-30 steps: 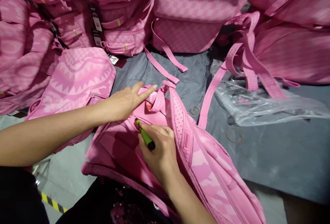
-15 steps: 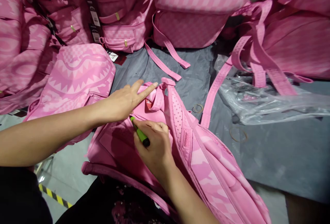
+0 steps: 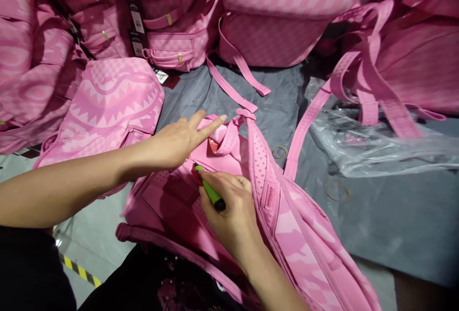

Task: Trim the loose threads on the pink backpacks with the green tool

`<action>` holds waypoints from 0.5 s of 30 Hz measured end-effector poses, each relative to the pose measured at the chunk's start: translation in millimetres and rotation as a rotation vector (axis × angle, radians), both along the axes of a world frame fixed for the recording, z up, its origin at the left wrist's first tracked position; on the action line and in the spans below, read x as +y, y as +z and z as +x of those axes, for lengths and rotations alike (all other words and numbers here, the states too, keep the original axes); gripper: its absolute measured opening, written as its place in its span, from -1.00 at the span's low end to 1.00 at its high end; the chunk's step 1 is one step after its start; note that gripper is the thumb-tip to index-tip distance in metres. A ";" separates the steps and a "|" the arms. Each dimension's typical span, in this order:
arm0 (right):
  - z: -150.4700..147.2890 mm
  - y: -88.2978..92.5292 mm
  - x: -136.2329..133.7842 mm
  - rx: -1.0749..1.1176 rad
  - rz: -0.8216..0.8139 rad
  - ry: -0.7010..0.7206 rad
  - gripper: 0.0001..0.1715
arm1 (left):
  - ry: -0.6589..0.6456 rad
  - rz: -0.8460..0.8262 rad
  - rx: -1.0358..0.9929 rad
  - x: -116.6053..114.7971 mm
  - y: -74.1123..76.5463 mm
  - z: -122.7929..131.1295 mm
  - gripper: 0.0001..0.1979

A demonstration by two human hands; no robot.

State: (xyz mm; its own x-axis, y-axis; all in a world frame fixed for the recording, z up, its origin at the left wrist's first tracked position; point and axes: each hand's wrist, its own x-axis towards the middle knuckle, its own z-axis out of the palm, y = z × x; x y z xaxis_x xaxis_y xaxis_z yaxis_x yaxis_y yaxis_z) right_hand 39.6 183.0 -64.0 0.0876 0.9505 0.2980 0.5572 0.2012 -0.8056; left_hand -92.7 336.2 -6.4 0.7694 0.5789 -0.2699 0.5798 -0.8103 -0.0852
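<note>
A pink backpack (image 3: 287, 225) lies back side up across the near edge of a grey-covered table (image 3: 394, 215). My left hand (image 3: 179, 140) rests flat on its upper back panel, fingers stretched out toward the top handle loop (image 3: 225, 134). My right hand (image 3: 229, 206) is closed round a green marker (image 3: 210, 191), whose tip touches the pink panel just below my left hand. A small red label (image 3: 213, 145) shows near the handle.
Several more pink backpacks are piled along the back and left, one with a shark-mouth print (image 3: 111, 101). A clear plastic bag (image 3: 373, 144) lies at right. Loose straps (image 3: 233, 86) and two rubber bands (image 3: 279, 152) lie on the cloth. Yellow-black floor tape (image 3: 77, 270) shows below.
The marker tip shifted left along the panel, then came back right. My left hand has stayed flat on the backpack. The view drifted slightly.
</note>
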 end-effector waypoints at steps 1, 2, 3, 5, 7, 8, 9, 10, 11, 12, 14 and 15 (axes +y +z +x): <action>-1.0 0.7 1.0 0.013 -0.006 0.012 -0.74 | 0.004 -0.004 0.001 -0.1 0.1 0.1 0.00; -2.4 1.5 2.3 0.029 -0.011 0.022 -0.77 | 0.007 -0.008 0.000 -0.1 0.1 0.2 0.00; -4.0 2.4 3.8 0.045 -0.015 0.031 -0.80 | 0.010 -0.012 -0.001 0.0 0.1 0.4 0.00; -6.7 4.0 6.4 0.055 -0.023 0.040 -0.81 | 0.013 -0.022 -0.007 0.4 -0.1 0.5 0.01; -7.9 5.1 7.9 0.026 -0.037 0.014 -0.77 | 0.017 -0.035 -0.007 0.7 -0.1 0.7 0.01; -8.1 5.5 8.3 0.011 -0.040 -0.004 -0.76 | 0.018 -0.041 -0.004 0.8 0.0 0.8 0.01; -8.2 5.6 8.6 0.009 -0.042 -0.013 -0.76 | 0.017 -0.046 0.000 0.9 0.2 1.0 0.01; -8.1 5.7 8.8 0.021 -0.045 -0.008 -0.78 | 0.018 -0.048 0.003 0.9 0.4 1.1 0.01; -8.1 5.6 9.0 0.042 -0.048 0.006 -0.79 | 0.019 -0.049 0.005 0.8 0.6 1.2 0.01; -8.2 5.5 9.2 0.061 -0.051 0.024 -0.79 | 0.022 -0.048 0.004 0.7 0.8 1.3 0.01; -8.7 5.5 9.8 0.058 -0.054 0.027 -0.77 | 0.027 -0.046 0.000 0.4 1.2 1.5 0.02; -9.0 5.5 10.2 0.039 -0.055 0.009 -0.76 | 0.029 -0.046 -0.002 0.3 1.5 1.7 0.02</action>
State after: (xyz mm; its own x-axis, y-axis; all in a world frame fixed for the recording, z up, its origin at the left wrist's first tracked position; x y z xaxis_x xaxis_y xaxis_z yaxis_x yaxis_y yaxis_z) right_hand 30.6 193.2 -58.4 0.0901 0.9662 0.2416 0.5233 0.1605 -0.8369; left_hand -91.0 336.4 -4.9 0.7533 0.5877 -0.2951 0.6029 -0.7964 -0.0470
